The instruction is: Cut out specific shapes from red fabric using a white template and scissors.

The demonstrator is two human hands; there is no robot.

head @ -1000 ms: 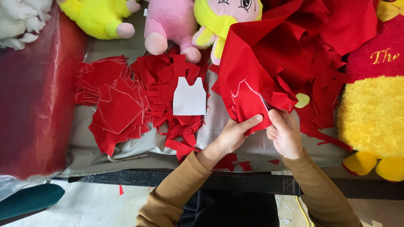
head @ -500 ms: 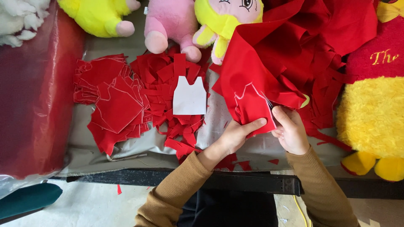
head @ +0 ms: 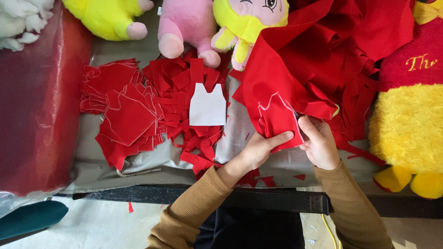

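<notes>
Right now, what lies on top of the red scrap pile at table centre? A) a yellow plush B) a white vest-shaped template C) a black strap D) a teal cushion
B: the white template, cut like a small vest, lies flat on the red scraps, apart from both hands; the left hand pinches the big red cloth and the right hand works at its edge.

Bright, even daylight — sharp throughout

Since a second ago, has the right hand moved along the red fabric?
Yes. The right hand has crept upward, away from the black table edge, along the red fabric; the white vest-shaped template stayed put.
</notes>
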